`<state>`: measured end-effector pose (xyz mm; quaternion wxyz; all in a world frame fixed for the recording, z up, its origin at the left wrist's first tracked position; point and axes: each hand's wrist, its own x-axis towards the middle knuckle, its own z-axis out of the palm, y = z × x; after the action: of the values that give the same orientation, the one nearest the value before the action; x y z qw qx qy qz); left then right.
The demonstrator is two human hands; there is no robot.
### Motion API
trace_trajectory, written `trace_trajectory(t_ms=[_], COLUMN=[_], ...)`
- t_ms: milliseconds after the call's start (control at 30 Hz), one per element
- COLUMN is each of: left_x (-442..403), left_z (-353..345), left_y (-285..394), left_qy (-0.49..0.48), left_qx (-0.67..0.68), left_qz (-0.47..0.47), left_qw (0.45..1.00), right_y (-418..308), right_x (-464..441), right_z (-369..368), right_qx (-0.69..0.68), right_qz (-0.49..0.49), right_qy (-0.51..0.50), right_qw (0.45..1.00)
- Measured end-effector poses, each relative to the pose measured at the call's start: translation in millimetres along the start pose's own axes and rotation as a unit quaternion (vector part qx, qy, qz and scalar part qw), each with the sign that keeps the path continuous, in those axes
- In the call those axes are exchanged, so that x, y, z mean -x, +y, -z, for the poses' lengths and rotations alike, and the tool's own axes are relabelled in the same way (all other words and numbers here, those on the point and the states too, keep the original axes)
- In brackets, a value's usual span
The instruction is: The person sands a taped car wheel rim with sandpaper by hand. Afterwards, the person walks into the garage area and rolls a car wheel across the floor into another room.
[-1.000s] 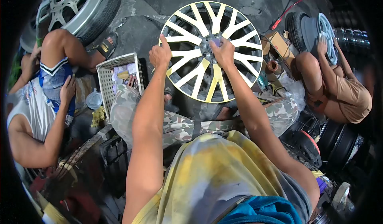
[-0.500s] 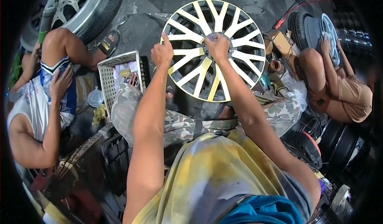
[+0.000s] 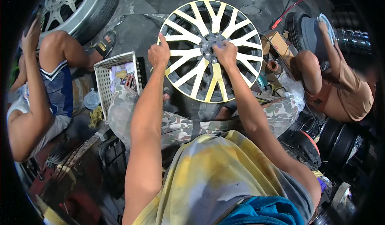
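Note:
In front of me lies a multi-spoke wheel rim (image 3: 216, 82) with pale yellow-white spoke faces and dark gaps between them. My left hand (image 3: 159, 55) grips its outer left edge, thumb pointing up along the lip. Beside the grey hub (image 3: 208, 44), just right of the centre, is my right hand (image 3: 225, 53). Its fingers are curled and pressed to the wheel face; whatever they may hold is hidden under them. The wheel rests between my legs in camouflage trousers (image 3: 176, 124).
A white plastic basket (image 3: 105, 80) holding rags and small items stands to the left. Cardboard (image 3: 276, 44) and a clear bag (image 3: 296, 89) lie right. Co-workers sit on both sides, near a tyred wheel (image 3: 96, 26) at left and a grey rim (image 3: 311, 30) at right.
My right hand has slid right from the hub, uncovering more of it. My left hand keeps its hold on the edge. The left co-worker's arm has risen; the right co-worker's hand has moved up.

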<state>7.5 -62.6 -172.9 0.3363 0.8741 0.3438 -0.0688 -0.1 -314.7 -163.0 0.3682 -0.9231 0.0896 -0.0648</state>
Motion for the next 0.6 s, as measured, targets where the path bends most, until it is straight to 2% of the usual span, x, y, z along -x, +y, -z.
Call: trace_trajectory(t_ms=[67,100,267,333,367,467,600], left_x=[1.7,2.3,2.7,3.1,2.6,2.2,0.3], left_z=[-0.3,-0.2,3.8,5.2,5.3,4.4,0.0], left_y=[0.6,0.5,1.8,2.8,3.0,2.3,0.8], left_qy=[0.004,0.01,0.0,-0.006,-0.012,-0.01,0.009], left_qx=[0.005,0.007,-0.005,-0.005,-0.004,0.001,0.006], left_qz=[0.001,-0.003,-0.005,0.004,0.013,0.003,-0.007], left_qw=[1.0,1.0,1.0,1.0,1.0,1.0,1.0], right_y=[12.2,12.9,11.3,6.7,8.5,35.5,32.0], right_x=[-5.1,-10.6,-26.0,-24.5,-26.1,-26.1,-18.8], right_z=[17.2,21.0,-13.9,-18.1,-11.3,24.4,58.4], right_qx=[-0.035,0.006,-0.021,0.081,0.124,0.054,-0.001], right_qz=[-0.05,-0.036,-0.052,0.022,0.005,0.003,-0.052], right_qy=[0.019,0.032,-0.008,0.0,-0.014,0.038,0.001], right_qw=[0.998,0.999,0.998,0.996,0.992,0.998,0.999])
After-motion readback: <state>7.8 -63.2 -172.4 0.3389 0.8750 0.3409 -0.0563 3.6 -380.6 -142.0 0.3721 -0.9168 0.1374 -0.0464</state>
